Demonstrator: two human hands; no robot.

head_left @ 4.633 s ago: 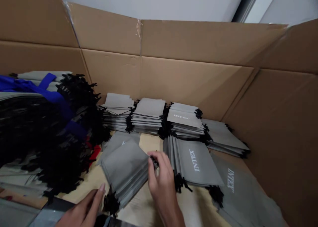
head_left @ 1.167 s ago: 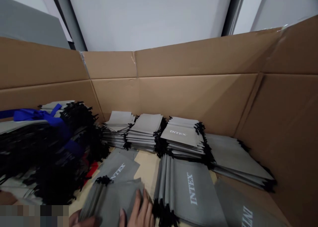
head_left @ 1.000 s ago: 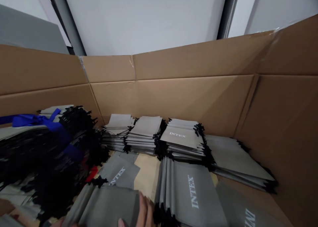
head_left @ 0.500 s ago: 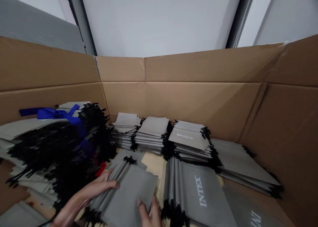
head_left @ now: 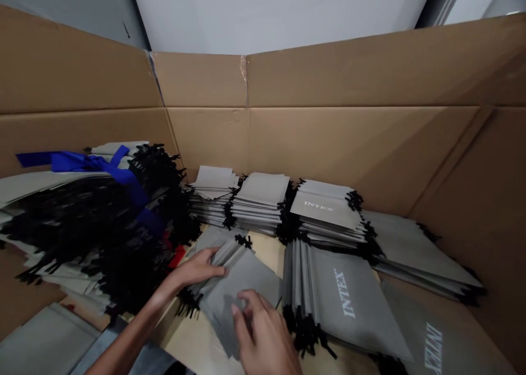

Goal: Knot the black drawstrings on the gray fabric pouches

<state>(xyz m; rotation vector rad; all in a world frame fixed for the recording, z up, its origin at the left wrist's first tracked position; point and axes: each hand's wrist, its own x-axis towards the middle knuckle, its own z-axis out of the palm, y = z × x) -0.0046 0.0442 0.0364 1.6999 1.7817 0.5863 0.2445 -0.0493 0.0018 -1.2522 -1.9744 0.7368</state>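
Flat grey fabric pouches with black cord ends lie in a leaning stack [head_left: 246, 271] at the lower middle. My left hand [head_left: 201, 268] grips the left edge of this stack, thumb on top and fingers over the far side. Over the top pouch's near part is my right hand [head_left: 267, 331], its fingers bent and thumb apart from the forefinger. I see nothing held in it; whether its fingertips touch the fabric is unclear. Just right of it stands another leaning row of grey pouches [head_left: 345, 298], printed INTEX, with black cords at the near end.
Cardboard walls [head_left: 329, 145] surround the pouches. Along the back are several piles, one an INTEX-printed pile [head_left: 324, 211]. A tall bundle at left is tied with a blue strap [head_left: 98, 164]. Another flat pile [head_left: 419, 249] lies at right. A red item [head_left: 177, 256] shows beside my left wrist.
The view has tilted down. My right hand has come off the pouch's right edge and now hovers over or rests on its near part. My left hand keeps its hold on the stack.
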